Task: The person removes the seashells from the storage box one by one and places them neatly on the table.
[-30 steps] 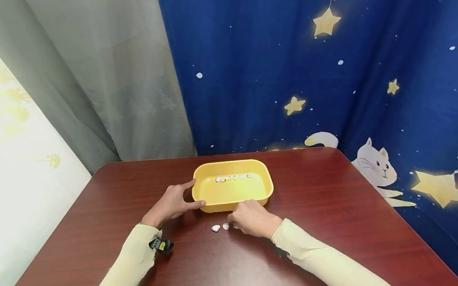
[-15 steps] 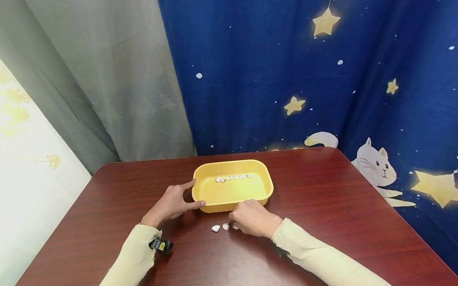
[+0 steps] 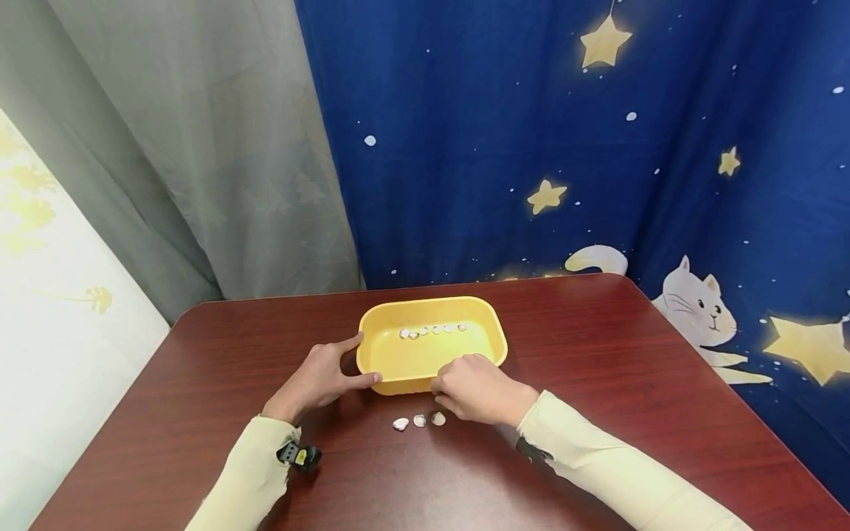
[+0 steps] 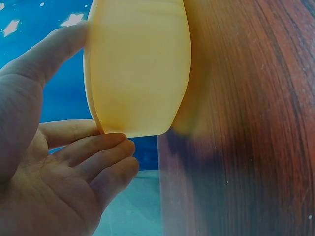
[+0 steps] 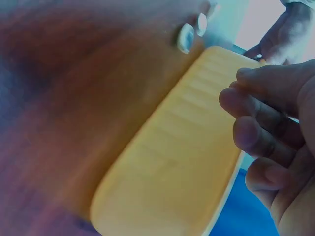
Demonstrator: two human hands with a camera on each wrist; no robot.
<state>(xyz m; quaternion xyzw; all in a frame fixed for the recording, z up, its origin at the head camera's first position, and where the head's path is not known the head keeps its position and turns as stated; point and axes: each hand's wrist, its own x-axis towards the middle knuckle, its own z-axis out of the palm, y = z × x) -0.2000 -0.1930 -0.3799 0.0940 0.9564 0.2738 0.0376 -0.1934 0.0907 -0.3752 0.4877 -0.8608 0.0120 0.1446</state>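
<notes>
In the head view a yellow plastic tray (image 3: pixel 425 386) stands on the table with several small white shells (image 3: pixel 425 331) in a row along its far side. My left hand (image 3: pixel 320 375) touches the tray's near left corner, thumb on the front rim and index finger at the left end; the left wrist view shows the fingertips against the tray wall (image 4: pixel 138 69). My right hand (image 3: pixel 479 389) is over the tray's front rim, fingers curled. In the right wrist view its thumb and index fingertips meet, but whether anything is between them is hidden. Three more shells (image 3: pixel 420 420) lie before the tray.
The dark red wooden table (image 3: pixel 252 332) reaches back to a grey curtain (image 3: pixel 219 147) and a blue curtain with stars (image 3: pixel 465 147). A black device (image 3: pixel 300 455) is strapped on the left sleeve. Two shells (image 5: pixel 186 38) appear beside the tray in the right wrist view.
My right hand has lifted and moved slightly right and away, toward the tray's front rim. The third shell on the table, mostly covered before, is now in full view. The left hand stays put.
</notes>
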